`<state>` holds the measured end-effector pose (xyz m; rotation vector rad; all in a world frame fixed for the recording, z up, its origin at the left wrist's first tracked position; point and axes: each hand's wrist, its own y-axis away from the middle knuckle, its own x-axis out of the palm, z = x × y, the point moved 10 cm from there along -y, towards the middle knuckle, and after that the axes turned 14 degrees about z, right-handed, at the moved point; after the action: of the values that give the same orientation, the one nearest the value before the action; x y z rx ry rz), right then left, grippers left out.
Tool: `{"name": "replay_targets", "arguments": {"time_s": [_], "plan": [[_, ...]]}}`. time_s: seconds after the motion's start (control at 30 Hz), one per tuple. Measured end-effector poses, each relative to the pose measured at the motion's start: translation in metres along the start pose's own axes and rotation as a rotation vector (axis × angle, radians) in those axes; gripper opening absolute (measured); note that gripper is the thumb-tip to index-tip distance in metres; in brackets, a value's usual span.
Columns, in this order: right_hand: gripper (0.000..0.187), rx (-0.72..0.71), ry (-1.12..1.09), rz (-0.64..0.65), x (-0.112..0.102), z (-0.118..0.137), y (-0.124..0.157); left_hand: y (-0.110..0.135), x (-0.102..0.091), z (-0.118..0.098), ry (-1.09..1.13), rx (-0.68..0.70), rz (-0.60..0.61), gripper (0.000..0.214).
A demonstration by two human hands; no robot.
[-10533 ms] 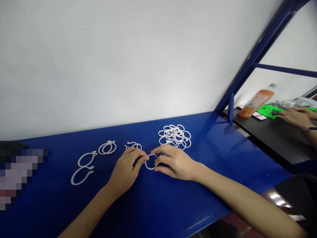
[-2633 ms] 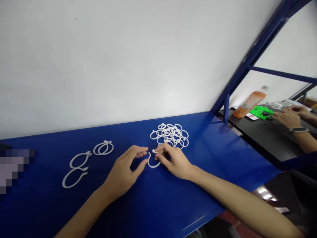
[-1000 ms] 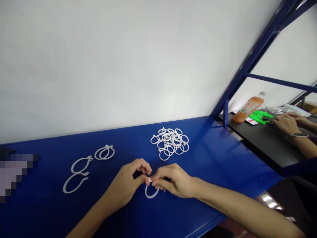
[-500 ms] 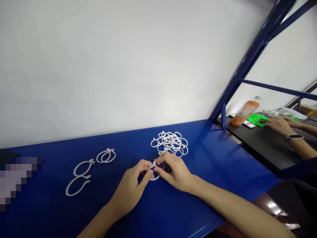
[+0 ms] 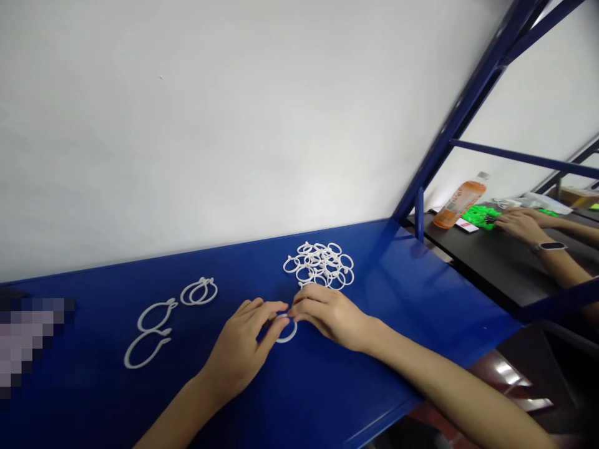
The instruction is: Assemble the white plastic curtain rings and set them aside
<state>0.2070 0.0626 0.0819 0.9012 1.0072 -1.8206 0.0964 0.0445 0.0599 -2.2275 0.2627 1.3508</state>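
Between my two hands is a white plastic ring [image 5: 291,335], its lower curve showing below the fingers. My left hand [image 5: 248,337] pinches the ring's upper left side between thumb and fingers. From the other side, the fingertips of my right hand [image 5: 330,315] close on the top of the ring, where they hide its ends. Just beyond my right hand lies a heap of similar white rings [image 5: 322,265]. To the left are two open white rings [image 5: 145,358] with knobbed ends, and farther back some overlapping white rings [image 5: 199,292].
Everything lies on a blue tabletop [image 5: 243,268] against a pale wall [image 5: 234,125]. Blue metal framing [image 5: 435,156] rises on the right. Beyond it, another person's hands [image 5: 524,224] work over green pieces [image 5: 480,216] on a black table, near an orange drink bottle [image 5: 461,202].
My right hand's fingers have drawn together over the top of the ring, covering the knob that showed before. The view has shifted slightly; the other rings stay in place.
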Motion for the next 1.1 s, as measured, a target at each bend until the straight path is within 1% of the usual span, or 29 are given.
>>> {"name": "replay_targets", "arguments": {"time_s": [0.07, 0.1, 0.13, 0.2, 0.27, 0.33, 0.37, 0.43, 0.53, 0.63, 0.73, 0.93, 1.1], "plan": [[0.023, 0.019, 0.006, -0.014, -0.016, -0.011, -0.001, 0.0, -0.008, 0.008, -0.138, -0.023, -0.004, 0.029], [0.021, 0.05, 0.0, -0.039, -0.027, -0.023, 0.0, 0.0, -0.014, 0.015, -0.237, -0.062, -0.008, 0.034], [0.017, 0.11, 0.0, -0.083, -0.041, -0.041, 0.003, 0.0, -0.022, 0.026, -0.346, -0.135, -0.011, 0.039], [0.012, 0.275, 0.003, -0.165, -0.067, -0.087, 0.013, 0.003, -0.037, 0.052, -0.551, -0.34, 0.02, 0.048], [0.006, 0.52, -0.028, -0.229, -0.085, -0.143, 0.031, 0.011, -0.051, 0.08, -0.695, -0.552, 0.096, 0.055], [0.009, 0.611, -0.04, -0.245, -0.093, -0.181, 0.044, 0.021, -0.056, 0.1, -0.742, -0.694, 0.189, 0.061], [0.01, 0.636, -0.049, -0.243, -0.093, -0.194, 0.048, 0.025, -0.056, 0.108, -0.734, -0.738, 0.236, 0.063], [0.012, 0.67, -0.073, -0.235, -0.089, -0.214, 0.055, 0.03, -0.05, 0.119, -0.691, -0.777, 0.308, 0.063], [0.013, 0.694, -0.113, -0.218, -0.079, -0.229, 0.058, 0.029, -0.041, 0.122, -0.659, -0.752, 0.334, 0.054], [0.014, 0.698, -0.142, -0.2, -0.07, -0.236, 0.056, 0.023, -0.033, 0.116, -0.658, -0.692, 0.326, 0.048], [0.014, 0.696, -0.152, -0.19, -0.067, -0.239, 0.055, 0.02, -0.028, 0.111, -0.656, -0.652, 0.322, 0.045], [0.013, 0.676, -0.15, -0.19, -0.066, -0.24, 0.056, 0.02, -0.027, 0.107, -0.665, -0.623, 0.301, 0.043], [0.013, 0.681, -0.129, -0.231, -0.068, -0.239, 0.058, 0.018, -0.032, 0.1, -0.693, -0.604, 0.271, 0.04]]}}
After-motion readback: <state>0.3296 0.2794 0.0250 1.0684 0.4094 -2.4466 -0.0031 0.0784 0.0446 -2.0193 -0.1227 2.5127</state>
